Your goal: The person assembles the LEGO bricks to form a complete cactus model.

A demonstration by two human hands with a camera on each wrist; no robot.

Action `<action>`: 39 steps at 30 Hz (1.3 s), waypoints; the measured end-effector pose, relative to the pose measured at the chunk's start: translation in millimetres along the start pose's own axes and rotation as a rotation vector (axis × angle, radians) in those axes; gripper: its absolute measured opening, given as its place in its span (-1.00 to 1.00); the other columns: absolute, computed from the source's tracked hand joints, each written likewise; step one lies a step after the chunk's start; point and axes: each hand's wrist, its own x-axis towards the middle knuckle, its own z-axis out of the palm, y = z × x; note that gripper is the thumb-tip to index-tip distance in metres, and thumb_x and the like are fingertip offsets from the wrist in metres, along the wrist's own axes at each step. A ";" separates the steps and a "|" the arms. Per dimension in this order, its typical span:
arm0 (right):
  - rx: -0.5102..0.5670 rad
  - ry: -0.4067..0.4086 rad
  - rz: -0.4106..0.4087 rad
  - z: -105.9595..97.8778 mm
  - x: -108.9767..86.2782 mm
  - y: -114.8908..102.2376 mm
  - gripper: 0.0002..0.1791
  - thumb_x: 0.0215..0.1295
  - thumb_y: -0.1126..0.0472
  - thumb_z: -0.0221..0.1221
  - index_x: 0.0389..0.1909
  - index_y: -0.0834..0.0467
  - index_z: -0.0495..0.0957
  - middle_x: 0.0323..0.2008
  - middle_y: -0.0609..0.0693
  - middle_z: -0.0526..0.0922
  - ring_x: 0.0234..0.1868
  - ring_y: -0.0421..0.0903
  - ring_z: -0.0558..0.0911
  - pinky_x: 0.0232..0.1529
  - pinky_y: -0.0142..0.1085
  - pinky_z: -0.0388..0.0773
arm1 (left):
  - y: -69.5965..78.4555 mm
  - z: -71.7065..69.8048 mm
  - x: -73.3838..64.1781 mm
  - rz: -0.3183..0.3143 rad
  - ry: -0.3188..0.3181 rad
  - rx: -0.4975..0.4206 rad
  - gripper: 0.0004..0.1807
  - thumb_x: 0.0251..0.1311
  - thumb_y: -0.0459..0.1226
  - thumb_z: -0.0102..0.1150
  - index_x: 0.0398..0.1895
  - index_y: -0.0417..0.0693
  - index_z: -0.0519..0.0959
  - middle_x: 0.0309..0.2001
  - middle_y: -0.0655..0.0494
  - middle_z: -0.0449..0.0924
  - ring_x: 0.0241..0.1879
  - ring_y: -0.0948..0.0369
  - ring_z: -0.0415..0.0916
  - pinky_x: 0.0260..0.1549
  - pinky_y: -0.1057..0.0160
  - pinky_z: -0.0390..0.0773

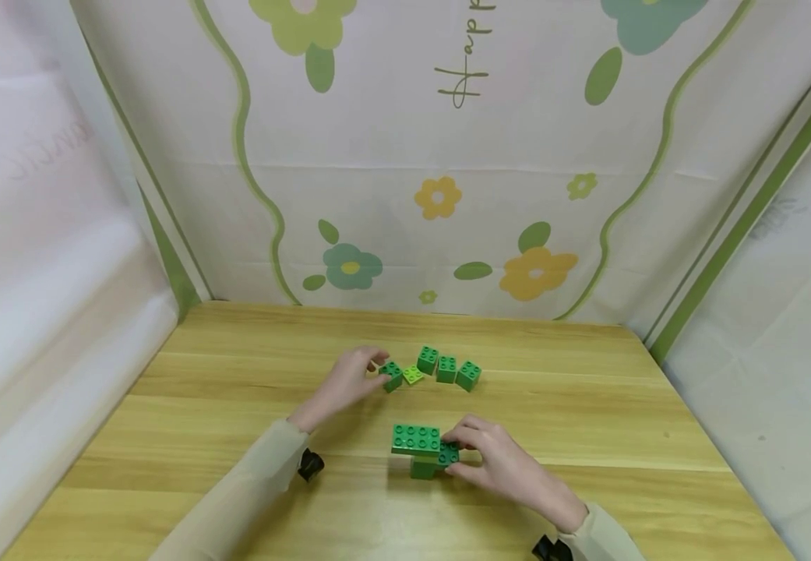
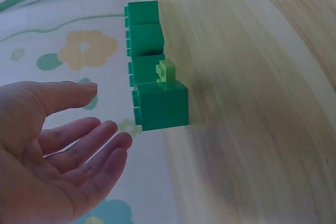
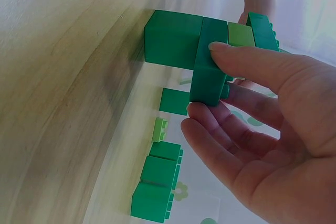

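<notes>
My left hand (image 1: 347,382), its fingers loosely bent and parted, hovers beside a square dark green toy brick (image 1: 391,375). The left wrist view shows a gap between those fingers and that brick (image 2: 163,106). Nearer to me stands a small stack of green toy bricks (image 1: 415,441), with a long flat top piece, a lime layer (image 3: 241,34) and dark green bricks below. My right hand (image 1: 499,461) pinches the stack's right side, thumb on one face and fingertips (image 3: 197,111) at the opposite side of a jutting brick. The palm hides some of the stack.
A small lime brick (image 1: 413,375) lies right of the brick by my left hand. Further right are dark green square bricks, the back one (image 1: 428,359), the middle one (image 1: 446,369) and the right one (image 1: 469,375). A flowered cloth (image 1: 377,202) rises behind the wooden table (image 1: 559,405).
</notes>
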 end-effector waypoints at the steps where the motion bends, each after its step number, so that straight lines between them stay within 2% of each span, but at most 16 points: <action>1: -0.001 -0.001 0.000 -0.1 0.1 0.0 -0.67 0.16 0.28 0.38 -0.04 0.20 0.63 -0.13 0.00 0.67 -0.19 -0.19 0.68 -0.18 -0.35 0.73 | -1.5 0.7 1.1 -0.008 -0.003 0.006 -0.64 0.15 -0.36 0.37 0.00 -0.35 0.60 -0.07 -0.24 0.70 -0.17 -0.06 0.67 -0.14 0.05 0.72; 9: -0.010 0.005 -0.010 -0.5 0.7 -0.1 -0.67 0.15 0.29 0.38 -0.04 0.21 0.63 -0.14 0.01 0.67 -0.19 -0.19 0.68 -0.18 -0.35 0.73 | -14.5 8.7 8.2 -0.072 -0.032 0.028 -0.60 0.15 -0.35 0.37 0.03 -0.35 0.58 -0.03 -0.21 0.68 -0.14 -0.04 0.68 -0.16 0.12 0.73; 17: -0.010 -0.005 -0.002 -0.7 1.3 -0.3 -0.67 0.16 0.27 0.39 -0.04 0.21 0.63 -0.13 0.00 0.67 -0.19 -0.20 0.68 -0.18 -0.35 0.73 | -22.6 16.9 10.5 -0.072 -0.045 0.035 -0.61 0.11 -0.35 0.41 -0.01 -0.34 0.60 -0.07 -0.20 0.69 -0.17 -0.04 0.69 -0.20 0.15 0.74; 23: -0.016 0.011 -0.025 0.5 1.2 1.3 -0.67 0.14 0.28 0.39 -0.05 0.21 0.63 -0.15 0.00 0.67 -0.20 -0.20 0.68 -0.20 -0.36 0.73 | -24.0 20.3 11.4 -0.079 -0.050 0.045 -0.63 0.10 -0.32 0.43 -0.04 -0.30 0.61 -0.06 -0.18 0.69 -0.17 0.01 0.68 -0.20 0.16 0.73; 34: -0.009 0.003 -0.014 0.4 1.0 0.6 -0.67 0.16 0.27 0.39 -0.04 0.19 0.63 -0.14 -0.01 0.67 -0.19 -0.20 0.68 -0.19 -0.35 0.73 | -20.6 21.0 11.4 -0.115 -0.062 0.029 -0.63 0.11 -0.30 0.43 -0.04 -0.28 0.62 -0.09 -0.14 0.68 -0.15 0.03 0.66 -0.19 0.16 0.72; 39: -0.006 0.006 -0.019 0.6 1.0 1.4 -0.68 0.16 0.27 0.38 -0.04 0.19 0.63 -0.14 0.00 0.67 -0.19 -0.20 0.68 -0.19 -0.36 0.73 | -20.5 21.0 10.9 -0.104 -0.070 0.035 -0.64 0.13 -0.31 0.41 -0.04 -0.29 0.62 -0.10 -0.15 0.68 -0.17 0.03 0.66 -0.21 0.17 0.72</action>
